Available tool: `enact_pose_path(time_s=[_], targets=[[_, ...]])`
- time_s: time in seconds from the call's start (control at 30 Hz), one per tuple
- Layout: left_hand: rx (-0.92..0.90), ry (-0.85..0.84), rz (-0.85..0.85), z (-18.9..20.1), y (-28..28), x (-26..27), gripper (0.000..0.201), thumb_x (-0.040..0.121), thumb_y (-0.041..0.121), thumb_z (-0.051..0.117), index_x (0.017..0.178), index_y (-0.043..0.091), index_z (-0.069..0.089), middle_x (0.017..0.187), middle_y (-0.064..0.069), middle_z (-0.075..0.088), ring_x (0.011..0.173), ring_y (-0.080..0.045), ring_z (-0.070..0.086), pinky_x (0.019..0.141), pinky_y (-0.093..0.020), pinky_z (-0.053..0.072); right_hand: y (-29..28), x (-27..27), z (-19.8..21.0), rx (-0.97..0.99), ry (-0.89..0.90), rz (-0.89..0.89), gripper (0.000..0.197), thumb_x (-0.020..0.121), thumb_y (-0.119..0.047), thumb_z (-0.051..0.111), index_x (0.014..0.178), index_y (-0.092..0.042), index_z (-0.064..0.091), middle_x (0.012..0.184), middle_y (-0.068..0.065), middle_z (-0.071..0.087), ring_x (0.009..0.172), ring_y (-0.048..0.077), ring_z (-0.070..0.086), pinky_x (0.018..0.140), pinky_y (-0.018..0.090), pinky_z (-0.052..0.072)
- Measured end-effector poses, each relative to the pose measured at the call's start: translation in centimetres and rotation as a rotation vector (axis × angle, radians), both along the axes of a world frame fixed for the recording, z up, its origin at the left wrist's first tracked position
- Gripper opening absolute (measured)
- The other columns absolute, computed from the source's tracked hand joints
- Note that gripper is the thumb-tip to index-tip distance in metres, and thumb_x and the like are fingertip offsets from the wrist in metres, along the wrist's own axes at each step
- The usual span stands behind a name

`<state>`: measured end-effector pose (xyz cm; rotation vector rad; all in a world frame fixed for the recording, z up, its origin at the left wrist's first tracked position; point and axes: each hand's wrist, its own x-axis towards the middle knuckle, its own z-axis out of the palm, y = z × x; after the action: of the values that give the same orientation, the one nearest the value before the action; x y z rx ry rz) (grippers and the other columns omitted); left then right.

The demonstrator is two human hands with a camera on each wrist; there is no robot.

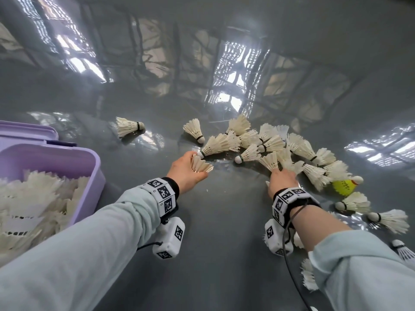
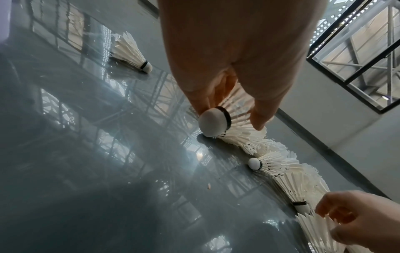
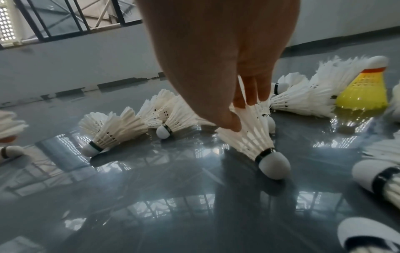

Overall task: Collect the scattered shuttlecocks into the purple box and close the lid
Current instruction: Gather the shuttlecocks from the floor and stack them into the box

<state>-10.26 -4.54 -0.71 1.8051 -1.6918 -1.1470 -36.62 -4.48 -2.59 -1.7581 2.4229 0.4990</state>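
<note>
A person reaches both arms out over a glossy grey floor that mirrors windows and beams.

The left hand pinches a white feather shuttlecock by its skirt. In the left wrist view the thumb and fingers close around the feathers just behind the cork, which hangs close above the floor. A second shuttlecock lies right beside that hand, its cork almost at the fingertips; whether they touch cannot be told.

The right hand grips another shuttlecock by the feather rim, cork pointing down and tilted toward the camera. From the head view the fingers are hidden behind the back of the hand.

A loose heap of white shuttlecocks curves across the floor beyond and to the right of both hands, so overlapped that single ones are hard to count. One yellow shuttlecock sits at the heap's right end. One lone shuttlecock lies apart to the left, between the heap and the box. A few more lie near the right forearm, partly hidden by the sleeve and the wrist camera.

The purple box stands at the left edge, cut off by the frame, already holding many shuttlecocks. Its lid is open behind it, only partly visible.
</note>
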Motion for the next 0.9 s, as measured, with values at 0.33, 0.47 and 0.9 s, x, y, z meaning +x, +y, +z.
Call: enact_pose_path(time_s=[0.33,0.47,0.9], targets=[[0.105,0.046,-0.042,-0.7,0.2,0.2,0.070,0.091,0.019,0.059,0.144,0.016,0.014,0.120,-0.011,0.051,0.107,-0.031,0.054,0.086,-0.028,0.038,-2.2,4.0,0.9,-0.342,-0.552,0.029,0.025,0.094,-0.015,0.047,0.112,-0.008,0.064,0.113,0.013,0.062,0.108,0.029,0.056,0.094,0.037,0.042],[0.128,-0.019,-0.033,-1.1,0.3,0.9,0.091,0.083,0.020,0.067,0.148,0.013,0.005,0.145,-0.014,0.037,0.127,-0.030,0.043,0.104,-0.032,0.035,-3.6,7.5,2.1,-0.551,-0.998,-0.170,0.024,0.091,-0.013,0.056,0.113,-0.009,0.065,0.106,0.006,0.066,0.094,0.015,0.059,0.090,0.026,0.046],[0.150,-0.084,-0.161,-1.1,0.7,1.4,0.093,0.087,0.022,0.063,0.151,0.022,-0.004,0.128,-0.013,0.056,0.110,-0.032,0.058,0.096,-0.035,0.045,-2.6,12.8,1.3,-0.129,-1.399,-0.004,0.021,0.085,0.003,0.061,0.105,0.001,0.066,0.092,0.009,0.066,0.082,0.013,0.060,0.085,0.025,0.048]])
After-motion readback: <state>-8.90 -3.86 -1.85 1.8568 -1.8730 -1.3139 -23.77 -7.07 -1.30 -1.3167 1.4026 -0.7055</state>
